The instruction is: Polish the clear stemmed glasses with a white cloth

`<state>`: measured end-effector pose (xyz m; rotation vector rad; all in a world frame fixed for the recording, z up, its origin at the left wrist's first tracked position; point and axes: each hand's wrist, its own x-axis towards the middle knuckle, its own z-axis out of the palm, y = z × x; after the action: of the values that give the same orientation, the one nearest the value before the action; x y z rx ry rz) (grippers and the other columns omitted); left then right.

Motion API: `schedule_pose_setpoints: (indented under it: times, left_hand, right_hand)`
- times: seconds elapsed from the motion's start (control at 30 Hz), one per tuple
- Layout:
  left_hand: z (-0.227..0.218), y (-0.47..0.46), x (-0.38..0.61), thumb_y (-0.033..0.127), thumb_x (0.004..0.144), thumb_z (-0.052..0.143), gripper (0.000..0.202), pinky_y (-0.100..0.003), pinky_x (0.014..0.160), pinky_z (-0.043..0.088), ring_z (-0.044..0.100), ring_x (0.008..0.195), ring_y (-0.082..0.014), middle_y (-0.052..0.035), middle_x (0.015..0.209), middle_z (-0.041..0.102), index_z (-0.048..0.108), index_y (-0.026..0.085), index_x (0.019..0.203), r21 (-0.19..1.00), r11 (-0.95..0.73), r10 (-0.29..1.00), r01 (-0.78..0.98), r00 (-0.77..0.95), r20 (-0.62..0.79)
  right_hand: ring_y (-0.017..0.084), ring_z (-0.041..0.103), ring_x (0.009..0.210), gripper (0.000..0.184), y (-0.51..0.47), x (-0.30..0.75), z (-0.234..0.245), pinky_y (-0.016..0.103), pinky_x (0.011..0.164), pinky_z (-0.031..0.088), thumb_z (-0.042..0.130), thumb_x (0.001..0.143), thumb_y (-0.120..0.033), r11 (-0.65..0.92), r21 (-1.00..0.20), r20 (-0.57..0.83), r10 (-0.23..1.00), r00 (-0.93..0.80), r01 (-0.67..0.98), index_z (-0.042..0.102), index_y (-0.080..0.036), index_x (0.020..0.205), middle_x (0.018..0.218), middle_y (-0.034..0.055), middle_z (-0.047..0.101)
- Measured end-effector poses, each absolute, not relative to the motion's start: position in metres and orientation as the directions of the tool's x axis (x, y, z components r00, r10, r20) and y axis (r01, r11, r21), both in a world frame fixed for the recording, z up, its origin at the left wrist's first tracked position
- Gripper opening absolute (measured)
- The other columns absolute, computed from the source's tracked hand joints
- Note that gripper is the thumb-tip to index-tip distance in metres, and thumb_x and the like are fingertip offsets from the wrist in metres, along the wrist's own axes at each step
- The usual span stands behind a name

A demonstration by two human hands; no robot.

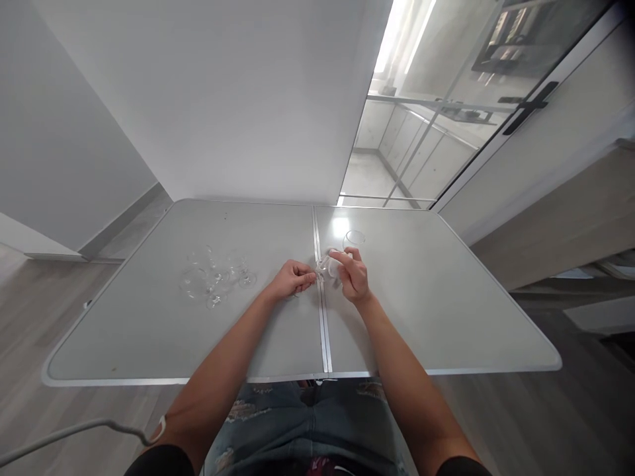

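A clear stemmed glass [323, 266] is held tilted over the table's middle seam. My left hand [294, 279] is closed in a pinch at the glass's narrow left end, thumb and forefinger together. At the wider end, my right hand [353, 274] curls around a white cloth [334, 268] pressed against the glass; its exact folds are too small to tell. Just beyond my right hand stands another clear glass [354, 238], its round rim showing and its lower part hidden by my fingers. On the left lie several clear stemmed glasses [217, 281] grouped close together, their outlines overlapping.
The pale folding table [446, 317] has a metal edge and a metal seam [325, 337] down its middle. A white wall [248, 99] borders its far side. To the right is a glass door with a black handle [530, 108]. A grey cable [89, 425] runs at lower left.
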<state>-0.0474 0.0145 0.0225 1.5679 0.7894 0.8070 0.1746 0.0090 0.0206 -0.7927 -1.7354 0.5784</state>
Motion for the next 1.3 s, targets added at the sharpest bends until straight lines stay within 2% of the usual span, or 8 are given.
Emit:
schedule_pose_setpoints:
  times: [0.17,0.3,0.5,0.67,0.8,0.97,1.17,1.3]
  left_hand:
    - [0.013,0.016,-0.051,0.057,0.086,0.069,0.048,-0.025,0.056,0.031,0.043,0.053,-0.0101,0.0010,0.055,0.052,0.060,0.017,0.061,0.747,-0.521,0.848,0.414,0.350,0.398]
    - [0.002,0.020,-0.053,0.052,0.089,0.068,0.038,-0.026,0.057,0.029,0.047,0.055,-0.0122,-0.0009,0.060,0.058,0.064,0.019,0.070,0.557,-0.555,0.809,0.618,0.245,0.535]
    - [-0.001,0.019,-0.048,0.045,0.089,0.069,0.038,-0.025,0.058,0.030,0.042,0.054,-0.0104,0.0027,0.057,0.051,0.058,0.018,0.064,0.682,-0.537,0.843,0.496,0.274,0.463]
    - [-0.001,0.019,-0.041,0.047,0.090,0.066,0.050,-0.026,0.055,0.027,0.036,0.054,-0.0094,0.0039,0.055,0.042,0.044,0.018,0.057,0.851,-0.426,0.901,0.308,0.236,0.365]
    - [0.001,0.020,-0.044,0.047,0.089,0.067,0.048,-0.026,0.056,0.029,0.036,0.055,-0.0093,0.0040,0.056,0.042,0.044,0.017,0.058,0.841,-0.436,0.899,0.320,0.198,0.391]
    - [0.002,0.020,-0.049,0.043,0.089,0.068,0.041,-0.026,0.057,0.031,0.039,0.053,-0.0099,0.0034,0.055,0.048,0.052,0.017,0.060,0.746,-0.480,0.878,0.462,0.252,0.408]
    - [-0.002,0.013,-0.047,0.036,0.085,0.070,0.029,-0.026,0.057,0.032,0.050,0.055,-0.0133,-0.0010,0.059,0.060,0.060,0.019,0.064,0.588,-0.592,0.805,0.551,0.422,0.416]
    - [-0.002,0.011,-0.045,0.041,0.085,0.072,0.035,-0.025,0.056,0.033,0.043,0.052,-0.0109,0.0012,0.056,0.055,0.059,0.018,0.061,0.674,-0.568,0.822,0.473,0.368,0.435]
  right_hand:
    - [0.017,0.047,0.060,0.039,0.006,0.164,0.028,0.043,0.083,0.047,0.050,0.098,-0.050,0.475,-0.872,0.461,0.879,-0.123,0.118,0.070,-0.026,0.122,0.062,-0.0027,0.050]
    - [0.015,0.043,0.059,0.047,0.002,0.152,0.035,0.030,0.061,0.042,0.053,0.097,-0.051,0.297,-0.952,0.299,0.954,-0.022,-0.076,0.055,-0.028,0.138,0.066,-0.0041,0.047]
    - [0.015,0.047,0.060,0.036,0.003,0.151,0.037,0.028,0.059,0.041,0.055,0.097,-0.049,0.311,-0.946,0.316,0.947,-0.050,-0.091,0.060,-0.026,0.123,0.070,-0.0019,0.053]
    - [0.021,0.063,0.078,0.027,0.000,0.155,0.022,0.036,0.075,0.052,0.045,0.103,-0.043,0.513,-0.843,0.534,0.836,0.129,0.162,0.059,-0.027,0.119,0.089,0.0040,0.065]
    - [0.030,0.060,0.127,0.030,0.002,0.154,0.010,0.052,0.107,0.047,0.042,0.103,-0.029,0.713,-0.540,0.793,0.609,-0.014,0.447,0.058,-0.026,0.129,0.122,0.0121,0.067]
    - [0.027,0.057,0.133,0.039,0.007,0.151,0.019,0.056,0.117,0.039,0.037,0.103,-0.021,0.801,-0.415,0.765,0.564,-0.312,0.431,0.055,-0.025,0.138,0.129,0.0116,0.067]
    - [0.023,0.065,0.092,0.032,0.011,0.151,0.029,0.042,0.093,0.051,0.043,0.103,-0.036,0.579,-0.750,0.503,0.813,-0.292,0.320,0.068,-0.024,0.120,0.099,0.0064,0.072]
    - [0.017,0.058,0.073,0.032,0.013,0.148,0.035,0.029,0.068,0.047,0.051,0.098,-0.048,0.168,-0.979,0.180,0.979,-0.093,-0.115,0.069,-0.024,0.111,0.086,0.0010,0.066]
